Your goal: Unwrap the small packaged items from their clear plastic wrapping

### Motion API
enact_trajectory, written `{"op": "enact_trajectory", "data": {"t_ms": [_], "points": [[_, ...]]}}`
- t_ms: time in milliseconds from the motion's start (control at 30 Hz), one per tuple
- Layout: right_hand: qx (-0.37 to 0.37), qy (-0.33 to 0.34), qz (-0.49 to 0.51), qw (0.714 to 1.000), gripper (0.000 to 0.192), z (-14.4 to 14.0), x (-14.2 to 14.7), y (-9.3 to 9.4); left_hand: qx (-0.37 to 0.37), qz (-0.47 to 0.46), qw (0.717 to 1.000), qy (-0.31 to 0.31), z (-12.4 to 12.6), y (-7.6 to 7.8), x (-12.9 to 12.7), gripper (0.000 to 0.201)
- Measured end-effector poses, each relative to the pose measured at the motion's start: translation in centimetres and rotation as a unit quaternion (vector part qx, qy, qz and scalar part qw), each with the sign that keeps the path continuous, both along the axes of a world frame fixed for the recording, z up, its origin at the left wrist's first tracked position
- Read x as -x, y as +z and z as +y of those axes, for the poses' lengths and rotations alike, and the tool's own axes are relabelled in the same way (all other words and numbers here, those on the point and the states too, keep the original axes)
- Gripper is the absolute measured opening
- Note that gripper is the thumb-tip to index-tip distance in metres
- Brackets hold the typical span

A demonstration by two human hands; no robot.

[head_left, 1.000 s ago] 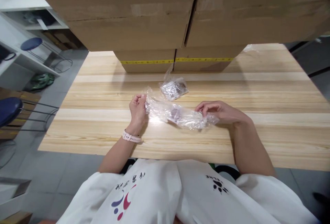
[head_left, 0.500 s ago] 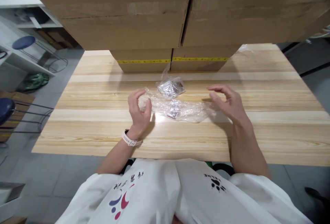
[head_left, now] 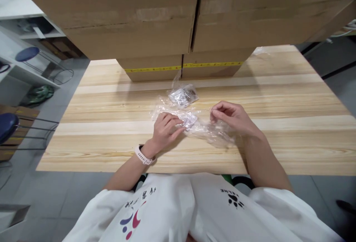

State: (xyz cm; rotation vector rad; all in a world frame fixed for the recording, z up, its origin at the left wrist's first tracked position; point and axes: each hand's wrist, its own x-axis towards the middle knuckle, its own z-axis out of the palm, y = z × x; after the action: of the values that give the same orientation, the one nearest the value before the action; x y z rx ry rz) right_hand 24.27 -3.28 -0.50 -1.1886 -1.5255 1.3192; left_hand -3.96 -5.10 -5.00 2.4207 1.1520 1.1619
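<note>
A crumpled clear plastic bag lies across the table in front of me, with a small pale purple, shiny item showing inside or under it. My left hand, a pale pink watch band on its wrist, has its fingers closed on the bag's film at the left edge of that item. To the right, my right hand is closed in a pinch on the film of the same bag. Just behind lies a second clear packet with silvery and dark contents, which neither hand touches.
Large cardboard boxes are stacked at the back of the wooden table, lower ones banded with yellow tape. Blue stools and white shelving stand on the left. A scrap of plastic lies at the back right.
Both hands have moved inward and closed on the plastic: the left went right to the purple item, the right went left. The bag's right part has shifted toward me.
</note>
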Motion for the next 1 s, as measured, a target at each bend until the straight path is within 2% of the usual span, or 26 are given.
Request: {"op": "enact_trajectory", "data": {"t_ms": [100,200,267,333,400,467,500,533,600,667,767,833,900,933,1000], "points": [[-0.009,-0.074,0.009,0.997,0.033,0.8,-0.2,-0.7,0.016,0.041,0.998,-0.032,0.0,-0.4,-0.5,0.043],[-0.037,-0.194,-0.091,0.976,0.025,1.8,-1.3,-2.1,0.058,0.099,0.992,-0.045,-0.1,-0.7,-0.7,0.055],[-0.066,-0.277,-0.204,0.937,0.017,2.4,-2.4,-2.9,0.075,0.123,0.989,-0.040,-0.2,-0.9,-0.8,0.051],[-0.115,-0.327,-0.303,0.888,0.014,2.6,-3.3,-3.1,0.080,0.132,0.987,-0.033,-0.3,-1.0,-0.7,0.045],[-0.190,-0.355,-0.348,0.847,0.017,2.5,-3.4,-2.9,0.076,0.138,0.987,-0.029,-0.3,-1.1,-0.7,0.043],[-0.262,-0.358,-0.349,0.826,0.022,2.0,-2.6,-2.3,0.068,0.146,0.987,-0.026,-0.4,-1.1,-0.7,0.041],[-0.281,-0.339,-0.342,0.830,0.026,1.6,-1.9,-1.9,0.061,0.150,0.986,-0.026,-0.4,-1.1,-0.7,0.040],[-0.283,-0.298,-0.338,0.847,0.031,1.2,-1.2,-1.6,0.053,0.154,0.986,-0.025,-0.4,-1.0,-0.7,0.040],[-0.234,-0.154,-0.348,0.894,0.040,0.5,0.3,-1.1,0.038,0.154,0.987,-0.024,-0.3,-1.0,-0.7,0.039],[-0.147,-0.002,-0.374,0.916,0.043,-0.2,1.3,-0.9,0.022,0.143,0.989,-0.023,-0.2,-1.1,-0.7,0.037],[-0.055,0.127,-0.362,0.922,0.037,-0.6,1.7,-0.7,-0.005,0.108,0.994,-0.026,0.0,-1.2,-0.6,0.031],[-0.034,0.185,-0.286,0.940,0.031,-0.7,1.6,-0.4,-0.026,0.072,0.997,-0.028,0.1,-1.0,-0.4,0.027],[-0.040,0.252,-0.188,0.949,0.026,-0.9,1.6,-0.1,-0.053,0.023,0.998,-0.022,0.0,-0.5,-0.2,0.023],[-0.053,0.290,-0.147,0.944,0.024,-1.0,1.8,-0.1,-0.066,-0.003,0.998,-0.018,-0.1,-0.1,-0.2,0.021],[-0.089,0.377,-0.097,0.917,0.021,-1.4,2.6,-0.5,-0.090,-0.051,0.995,-0.014,-0.4,0.8,-0.2,0.017]]}}
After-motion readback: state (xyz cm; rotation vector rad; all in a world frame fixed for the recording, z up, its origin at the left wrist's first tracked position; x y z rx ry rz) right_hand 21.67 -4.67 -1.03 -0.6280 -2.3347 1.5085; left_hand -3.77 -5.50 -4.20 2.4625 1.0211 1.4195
